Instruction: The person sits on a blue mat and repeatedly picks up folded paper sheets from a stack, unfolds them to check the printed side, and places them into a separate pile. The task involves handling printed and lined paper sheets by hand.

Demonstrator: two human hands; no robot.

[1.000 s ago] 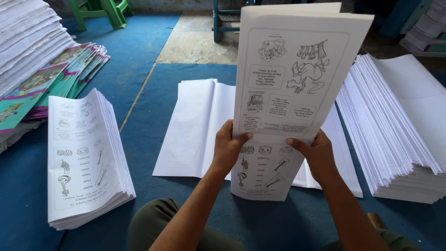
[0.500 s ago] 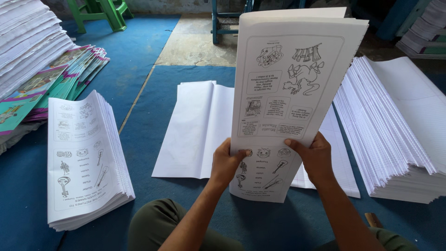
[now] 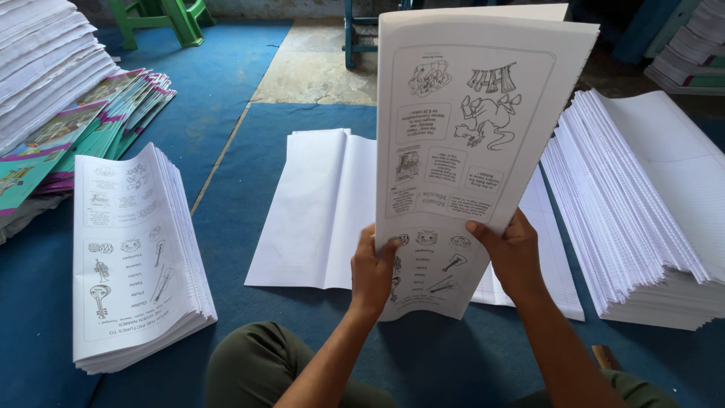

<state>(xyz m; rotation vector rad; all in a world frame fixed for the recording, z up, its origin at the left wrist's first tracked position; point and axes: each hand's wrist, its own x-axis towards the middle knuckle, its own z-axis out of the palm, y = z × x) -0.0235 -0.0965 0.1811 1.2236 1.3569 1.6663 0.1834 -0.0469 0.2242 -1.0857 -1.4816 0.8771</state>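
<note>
Both hands — left hand [image 3: 374, 273], right hand [image 3: 516, 255] — grip the tall white printed sheet bundle [image 3: 472, 151], now raised slightly higher and squarer above the blue mat [image 3: 226, 196] — apparently being aligned.

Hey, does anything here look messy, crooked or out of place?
Mostly tidy. The colourful booklets at the far left have slid into a fanned, slanting heap, unlike the squarer white stacks. Both hands hold the printed sheets upright.
</note>
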